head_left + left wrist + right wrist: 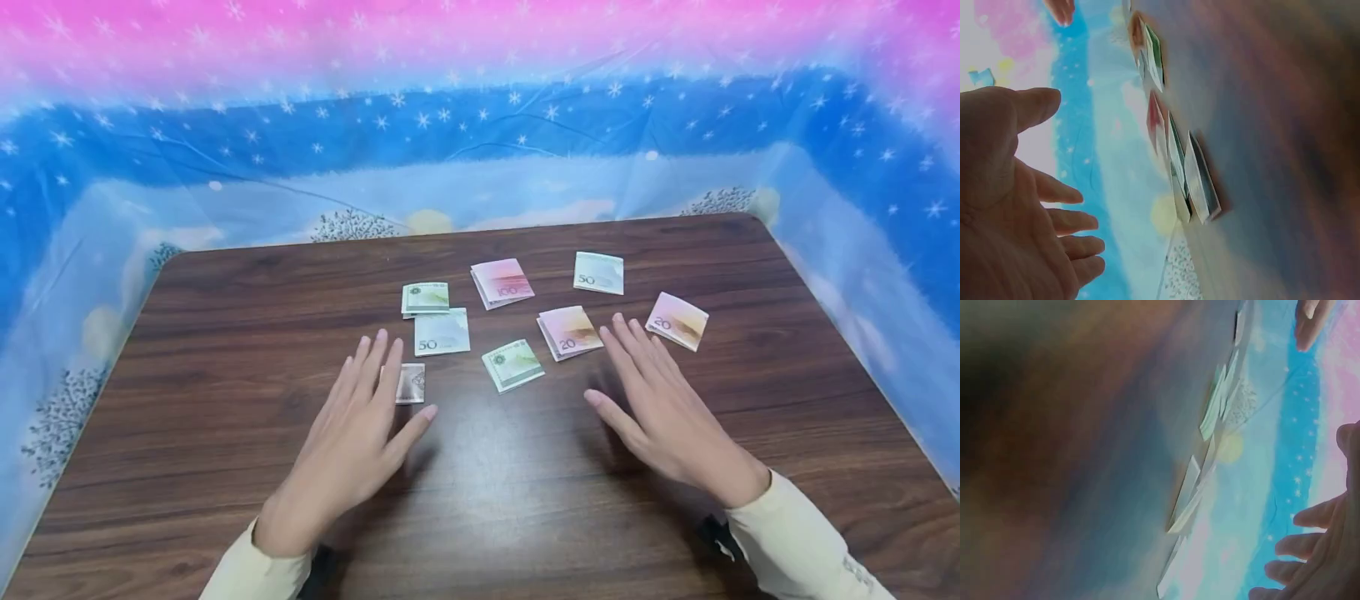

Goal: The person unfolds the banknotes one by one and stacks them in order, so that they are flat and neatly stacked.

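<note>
The grey note (412,384) lies left of the table's middle, partly covered in the head view by the fingers of your left hand (345,446). Beyond it, nearer the far edge of the table (517,483), a 50 note (442,333) and a green note (426,296) meet; which lies on top is unclear. Just off your right hand's (671,425) fingertips sits a 20 note (570,329); another 20 note (677,321) lies toward the far right corner. Between the hands is a second green note (513,366), with a pink 100 note (504,282) and another 50 note (599,273) farther back. Expect light, springy folded paper, perhaps slippery on that smooth top; pinch each across its fold. Both your hands hover with nothing in them, fingers extended, thumbs apart. Past the far edge hangs a snowflake cloth (480,125).
</note>
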Demonstrator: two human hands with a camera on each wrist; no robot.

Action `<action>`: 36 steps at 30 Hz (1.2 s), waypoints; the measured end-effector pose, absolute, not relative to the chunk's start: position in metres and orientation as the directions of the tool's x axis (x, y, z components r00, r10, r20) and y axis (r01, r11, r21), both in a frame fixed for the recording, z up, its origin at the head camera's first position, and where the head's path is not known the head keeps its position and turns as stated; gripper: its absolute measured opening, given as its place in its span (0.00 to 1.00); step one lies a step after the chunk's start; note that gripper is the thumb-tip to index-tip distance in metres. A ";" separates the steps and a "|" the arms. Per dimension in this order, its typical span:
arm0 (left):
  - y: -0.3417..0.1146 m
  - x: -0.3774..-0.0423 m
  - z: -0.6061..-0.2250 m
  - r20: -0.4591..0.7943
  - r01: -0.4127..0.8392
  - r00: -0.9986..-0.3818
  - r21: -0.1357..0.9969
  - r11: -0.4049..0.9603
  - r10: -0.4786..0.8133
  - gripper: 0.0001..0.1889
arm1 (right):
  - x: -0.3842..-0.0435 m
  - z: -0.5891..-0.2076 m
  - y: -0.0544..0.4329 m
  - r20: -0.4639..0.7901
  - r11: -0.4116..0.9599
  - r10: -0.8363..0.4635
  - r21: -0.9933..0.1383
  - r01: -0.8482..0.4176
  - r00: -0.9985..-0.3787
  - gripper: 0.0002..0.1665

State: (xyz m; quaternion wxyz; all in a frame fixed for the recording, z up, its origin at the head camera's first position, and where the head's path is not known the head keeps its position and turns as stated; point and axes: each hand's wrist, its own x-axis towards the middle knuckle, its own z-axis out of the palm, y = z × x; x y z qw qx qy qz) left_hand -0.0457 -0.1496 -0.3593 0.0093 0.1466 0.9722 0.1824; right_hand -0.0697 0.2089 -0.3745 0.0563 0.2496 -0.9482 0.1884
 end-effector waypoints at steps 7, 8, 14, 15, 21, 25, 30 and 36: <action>-0.135 -0.081 -0.357 0.051 0.328 -0.941 0.366 0.871 0.334 0.42 | -0.099 -0.368 0.195 0.097 0.742 -0.390 -0.556 -0.375 -0.916 0.42; -0.132 -0.086 -0.356 0.048 0.329 -0.941 0.366 0.871 0.335 0.42 | -0.104 -0.368 0.193 0.095 0.730 -0.389 -0.575 -0.369 -0.916 0.41; -0.119 -0.117 -0.353 0.072 0.384 -0.920 0.366 0.848 0.386 0.40 | -0.133 -0.367 0.182 0.069 0.683 -0.386 -0.648 -0.336 -0.920 0.39; -0.117 -0.122 -0.354 0.077 0.392 -0.916 0.370 0.842 0.393 0.40 | -0.138 -0.366 0.180 0.055 0.679 -0.379 -0.662 -0.318 -0.924 0.39; -0.108 -0.147 -0.359 0.024 0.359 -0.920 0.451 0.817 0.391 0.39 | -0.163 -0.365 0.166 -0.025 0.619 -0.323 -0.762 -0.191 -0.946 0.41; -0.101 -0.159 -0.366 0.018 0.345 -0.921 0.498 0.795 0.388 0.37 | -0.180 -0.365 0.155 -0.070 0.579 -0.296 -0.806 -0.121 -0.953 0.38; -0.089 -0.169 -0.370 0.034 0.363 -0.915 0.501 0.785 0.401 0.36 | -0.199 -0.369 0.146 -0.171 0.536 -0.241 -0.844 0.015 -0.955 0.35; -0.076 -0.178 -0.370 0.032 0.410 -0.894 0.457 0.789 0.446 0.33 | -0.218 -0.372 0.142 -0.310 0.418 -0.193 -0.884 0.207 -0.931 0.35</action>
